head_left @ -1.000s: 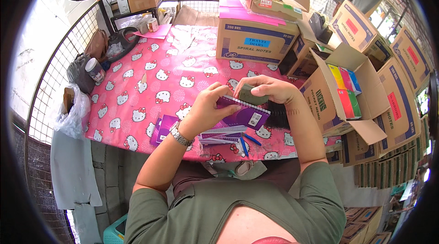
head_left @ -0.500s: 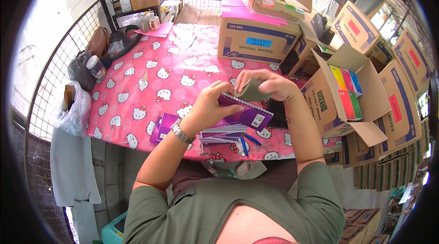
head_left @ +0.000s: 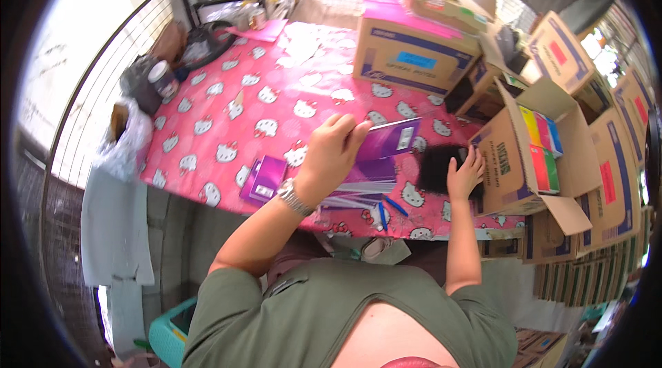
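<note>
Purple notebook (head_left: 388,139) is raised above the bench (head_left: 227,120), pinched at its left edge by the left hand (head_left: 331,154). Right hand (head_left: 463,175) lies flat, fingers spread, on a black stack (head_left: 438,164) beside an open box (head_left: 531,154). A second purple pack (head_left: 263,178) lies near the bench's front edge.

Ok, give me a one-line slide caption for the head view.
Left hand lifts a purple notebook over the pink patterned table; right hand rests on a black stack.
</note>
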The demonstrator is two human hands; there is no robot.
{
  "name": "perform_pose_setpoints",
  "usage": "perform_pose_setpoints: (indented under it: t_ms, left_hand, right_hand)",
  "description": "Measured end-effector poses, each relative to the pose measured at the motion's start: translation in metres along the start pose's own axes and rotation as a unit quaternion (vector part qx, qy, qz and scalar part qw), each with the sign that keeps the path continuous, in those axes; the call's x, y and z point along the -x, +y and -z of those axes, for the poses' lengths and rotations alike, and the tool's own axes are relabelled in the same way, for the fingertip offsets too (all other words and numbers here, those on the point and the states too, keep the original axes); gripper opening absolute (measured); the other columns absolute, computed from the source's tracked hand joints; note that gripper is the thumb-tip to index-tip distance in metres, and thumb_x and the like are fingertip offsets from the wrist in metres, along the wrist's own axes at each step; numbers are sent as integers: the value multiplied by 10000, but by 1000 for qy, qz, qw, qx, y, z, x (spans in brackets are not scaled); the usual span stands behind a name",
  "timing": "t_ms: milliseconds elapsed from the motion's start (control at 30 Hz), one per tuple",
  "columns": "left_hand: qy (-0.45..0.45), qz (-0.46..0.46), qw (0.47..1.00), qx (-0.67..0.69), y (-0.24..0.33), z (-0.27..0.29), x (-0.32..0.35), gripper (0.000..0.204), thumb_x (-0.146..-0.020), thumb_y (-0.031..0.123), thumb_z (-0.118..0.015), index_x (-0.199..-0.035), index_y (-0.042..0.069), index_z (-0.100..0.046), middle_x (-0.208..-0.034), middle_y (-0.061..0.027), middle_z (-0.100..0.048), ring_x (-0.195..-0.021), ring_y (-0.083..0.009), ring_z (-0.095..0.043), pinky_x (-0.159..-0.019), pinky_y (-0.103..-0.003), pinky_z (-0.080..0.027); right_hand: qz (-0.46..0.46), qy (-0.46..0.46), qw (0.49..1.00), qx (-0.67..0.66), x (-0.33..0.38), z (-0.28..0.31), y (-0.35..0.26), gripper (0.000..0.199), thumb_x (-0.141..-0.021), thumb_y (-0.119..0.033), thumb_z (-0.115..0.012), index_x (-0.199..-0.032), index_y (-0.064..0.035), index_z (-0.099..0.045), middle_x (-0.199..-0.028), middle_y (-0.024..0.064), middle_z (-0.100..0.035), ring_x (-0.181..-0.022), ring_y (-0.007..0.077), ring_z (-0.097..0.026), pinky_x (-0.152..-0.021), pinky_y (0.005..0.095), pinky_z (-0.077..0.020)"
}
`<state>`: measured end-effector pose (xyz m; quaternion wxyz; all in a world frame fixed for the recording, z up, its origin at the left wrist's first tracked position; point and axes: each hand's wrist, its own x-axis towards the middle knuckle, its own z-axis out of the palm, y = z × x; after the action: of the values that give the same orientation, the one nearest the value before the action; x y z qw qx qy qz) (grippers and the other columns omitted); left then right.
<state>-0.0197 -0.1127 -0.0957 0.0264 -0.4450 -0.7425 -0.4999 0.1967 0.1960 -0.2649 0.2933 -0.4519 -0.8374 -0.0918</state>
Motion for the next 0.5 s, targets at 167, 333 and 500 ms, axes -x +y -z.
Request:
perform_pose_setpoints:
  t_ms: [167,333,500]
  left_hand:
    - [74,-39,993,84,8,-16,-3,191,-969,165,-665,-891,-1,-613,-778,-86,-605,-649,-150,-584,-513,-289,-479]
    - [-3,86,986,141,-15,-10,-3,150,-970,146,-669,-1011,12,-615,-747,-27,-587,-617,-68,-601,-439,-248,-512]
    - [43,12,992,116,-4,-9,-1,194,-971,130,-666,-869,-5,-571,-710,-17,-550,-619,-52,-598,-427,-247,-499]
  right_hand:
    - [183,-181,958,-129,148,-12,-71,676,-857,-365,-705,-1391,-5,-500,-1342,217,-545,-1225,415,-500,-1041,505,-405]
    - [167,-227,945,-166,170,-5,-75,636,-815,-340,-757,-1315,10,-579,-1242,172,-611,-1189,356,-534,-1040,452,-416]
    - [-37,-195,902,-384,111,42,-68,493,-830,-170,-752,-1267,13,-618,-1166,155,-633,-1065,295,-616,-949,379,-487]
